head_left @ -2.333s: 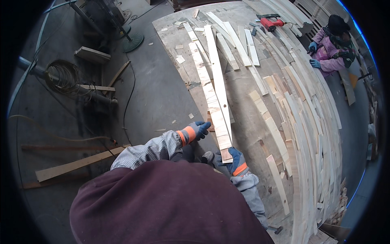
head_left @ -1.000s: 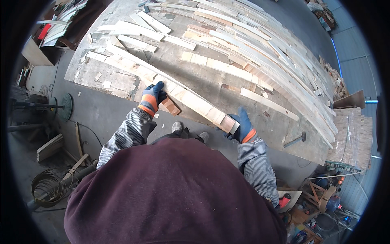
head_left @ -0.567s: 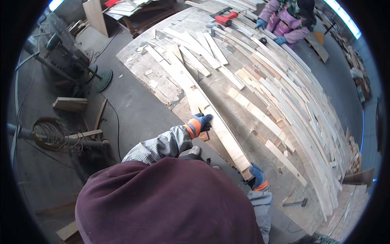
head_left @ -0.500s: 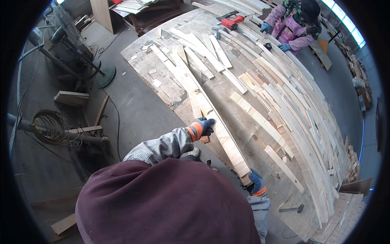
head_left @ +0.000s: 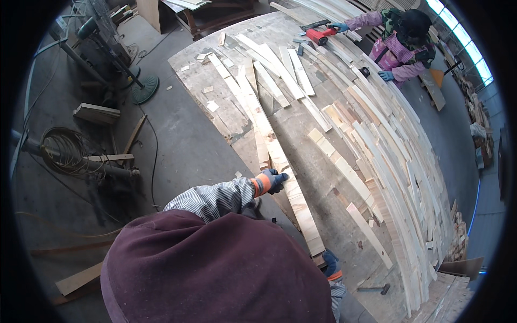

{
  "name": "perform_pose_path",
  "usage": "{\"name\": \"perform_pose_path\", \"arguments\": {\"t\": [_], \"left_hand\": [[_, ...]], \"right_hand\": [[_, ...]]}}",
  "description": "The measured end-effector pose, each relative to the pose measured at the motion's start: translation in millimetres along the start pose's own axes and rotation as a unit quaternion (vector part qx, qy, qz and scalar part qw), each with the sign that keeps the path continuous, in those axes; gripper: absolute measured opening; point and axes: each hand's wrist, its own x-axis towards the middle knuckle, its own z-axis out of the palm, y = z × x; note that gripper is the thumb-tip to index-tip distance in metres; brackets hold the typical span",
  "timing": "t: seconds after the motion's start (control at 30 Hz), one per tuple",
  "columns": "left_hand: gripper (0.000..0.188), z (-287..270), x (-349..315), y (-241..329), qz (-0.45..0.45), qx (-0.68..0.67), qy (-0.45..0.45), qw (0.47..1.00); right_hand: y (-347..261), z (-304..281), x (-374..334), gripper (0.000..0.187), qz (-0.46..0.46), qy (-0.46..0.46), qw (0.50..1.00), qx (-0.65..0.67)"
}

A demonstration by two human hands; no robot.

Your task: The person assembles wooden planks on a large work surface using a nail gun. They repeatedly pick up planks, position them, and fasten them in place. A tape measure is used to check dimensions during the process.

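One board (head_left: 302, 212): left hand (head_left: 273, 182) gripping, right hand's (head_left: 332, 264) grip unclear. Co-worker's hand (head_left: 339, 26) has reached the red tool (head_left: 319, 36); board handling seems unaffected.

Long board (head_left: 307, 223) and short strip (head_left: 369, 235) flank 1 passable gap.

A red tool (head_left: 319, 36) is lying near the far edge of the table (head_left: 328, 215), a co-worker (head_left: 397, 48) reaching to it from the right edge. A hammer (head_left: 377, 289) is lying by the near end. Off the left edge, a wire coil (head_left: 51, 161) is resting on a pipe (head_left: 121, 171) and a green disc (head_left: 145, 89) is standing out.
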Motion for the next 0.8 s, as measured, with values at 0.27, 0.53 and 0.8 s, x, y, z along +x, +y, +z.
{"name": "perform_pose_path", "arguments": {"t": [0.27,0.53,0.8], "left_hand": [[0.049,-3,16,18,-0.025,0.176,-0.014,0.984],[0.07,-28,9,16,0.173,0.318,0.165,0.917],[0.108,-77,67,48,-0.009,-0.007,0.247,0.969]], "right_hand": [[4,-14,6,0.053,0.017,-0.006,1.0,0.02],[-12,-5,-2,0.05,0.01,0.017,1.0,-0.022],[-17,12,-14,0.054,0.021,0.044,0.996,-0.077]]}}
